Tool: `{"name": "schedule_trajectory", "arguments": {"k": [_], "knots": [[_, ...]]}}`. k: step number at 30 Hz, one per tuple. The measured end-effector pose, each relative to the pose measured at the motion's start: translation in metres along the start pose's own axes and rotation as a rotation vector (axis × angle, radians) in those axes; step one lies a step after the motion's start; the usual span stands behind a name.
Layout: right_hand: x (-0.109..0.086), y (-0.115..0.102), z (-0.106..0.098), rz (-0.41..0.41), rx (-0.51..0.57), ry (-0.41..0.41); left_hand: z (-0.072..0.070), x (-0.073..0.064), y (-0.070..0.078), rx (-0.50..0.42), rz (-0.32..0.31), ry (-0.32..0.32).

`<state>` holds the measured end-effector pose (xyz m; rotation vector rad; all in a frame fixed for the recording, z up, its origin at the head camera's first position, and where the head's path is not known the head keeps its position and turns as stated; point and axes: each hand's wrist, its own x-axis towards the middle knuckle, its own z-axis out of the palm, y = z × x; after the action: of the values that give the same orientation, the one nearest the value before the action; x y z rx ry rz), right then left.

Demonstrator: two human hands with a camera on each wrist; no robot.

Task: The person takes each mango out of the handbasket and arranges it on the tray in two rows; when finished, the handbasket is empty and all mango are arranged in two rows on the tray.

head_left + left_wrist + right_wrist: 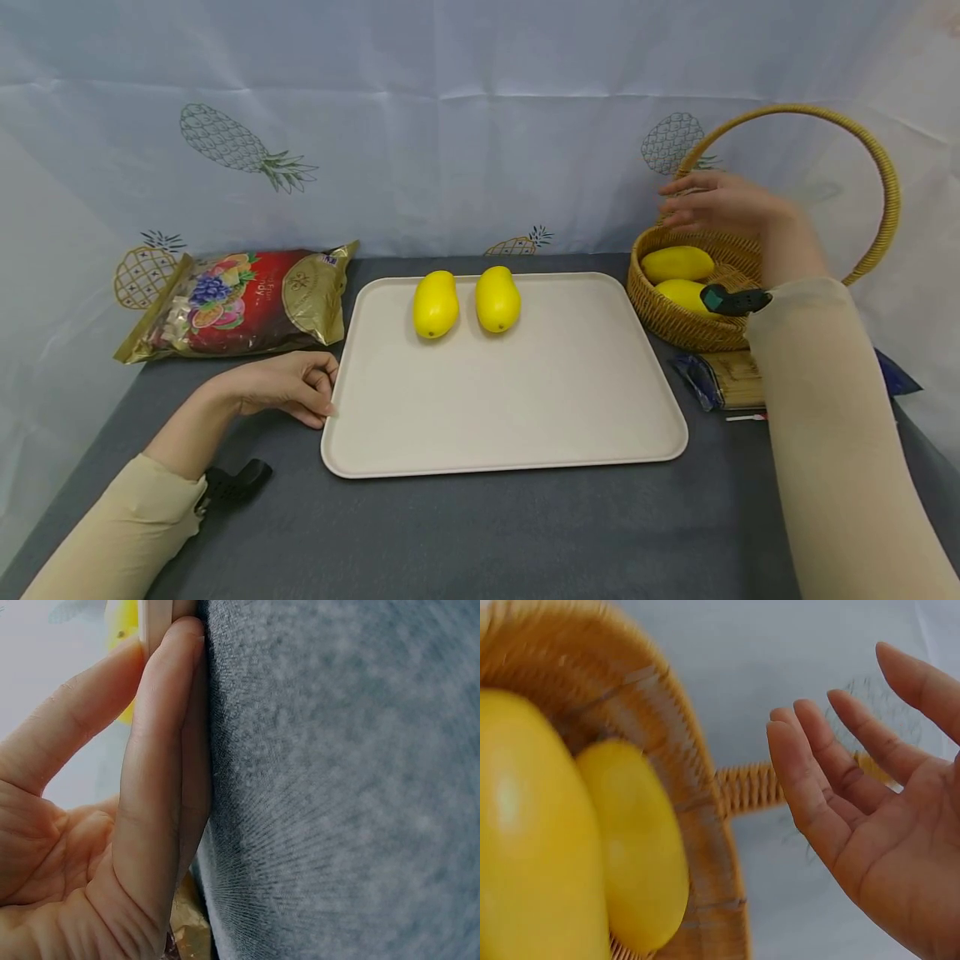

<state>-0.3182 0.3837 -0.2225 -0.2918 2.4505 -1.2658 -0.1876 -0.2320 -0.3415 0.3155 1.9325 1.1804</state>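
My left hand pinches the left rim of a cream tray between thumb and fingers; the left wrist view shows the grip close up on the tray edge. Two yellow mangoes lie side by side near the tray's far edge. Above the wicker basket, my right hand hovers with fingers spread loosely and nothing in them. Inside the basket are two more yellow mangoes, seen beside the bare palm in the right wrist view.
A red and gold candy bag lies behind my left hand. The basket's tall arched handle rises around my right forearm. In front of the basket is a flat brown package with blue ends, partly hidden by my sleeve. A pineapple-print curtain hangs behind.
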Motion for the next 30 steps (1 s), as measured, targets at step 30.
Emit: {"name": "schedule_trajectory", "arguments": {"k": [30], "knots": [[-0.013,0.059,-0.01,0.251,-0.248,0.075,-0.001,0.001,-0.001,0.004,-0.016,0.005]]}}
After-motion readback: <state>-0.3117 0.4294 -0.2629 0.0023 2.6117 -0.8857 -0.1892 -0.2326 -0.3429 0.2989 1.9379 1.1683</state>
